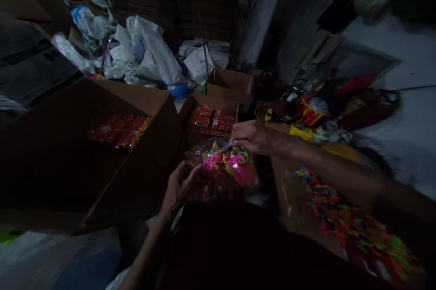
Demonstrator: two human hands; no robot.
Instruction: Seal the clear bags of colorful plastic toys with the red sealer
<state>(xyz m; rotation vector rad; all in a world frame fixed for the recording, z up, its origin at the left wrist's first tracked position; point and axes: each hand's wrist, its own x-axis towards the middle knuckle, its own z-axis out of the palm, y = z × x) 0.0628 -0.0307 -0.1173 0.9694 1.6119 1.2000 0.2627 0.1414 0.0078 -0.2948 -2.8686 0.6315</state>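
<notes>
In the dim middle of the head view, my left hand (179, 187) grips the lower left side of a clear plastic bag (226, 165) filled with small pink, yellow and green plastic pieces. My right hand (254, 137) reaches in from the right and pinches the bag's top edge. The bag hangs between both hands, just in front of a small open cardboard box (213, 119) packed with red packets.
A large open cardboard box (102, 149) with red packets inside stands at the left. A brown surface (293, 199) on the right carries a spread of loose colourful plastic pieces (350, 222). White plastic bags (146, 53) are heaped at the back; another small box (230, 83) sits behind.
</notes>
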